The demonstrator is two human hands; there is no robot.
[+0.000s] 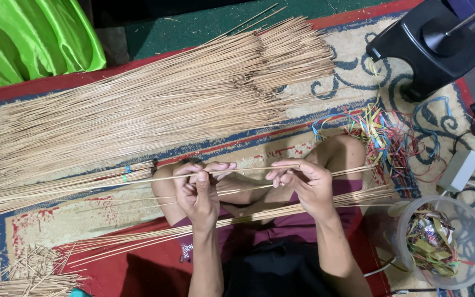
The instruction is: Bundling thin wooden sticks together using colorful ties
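I sit cross-legged on a patterned rug. My left hand (198,190) and my right hand (302,184) each pinch the same thin bamboo stick (251,170), which runs level between them. A small bunch of sticks (281,209) lies across my lap under both hands. A big heap of long thin sticks (149,104) spreads over the rug beyond my knees. A tied bundle of sticks (56,187) lies to the left of my left hand.
A clear plastic tub (471,220) with coloured bands stands at the right. Loose coloured bands (391,137) lie by my right knee. A black stool (430,47) stands far right, green cloth (28,38) far left, short stick offcuts (28,269) bottom left.
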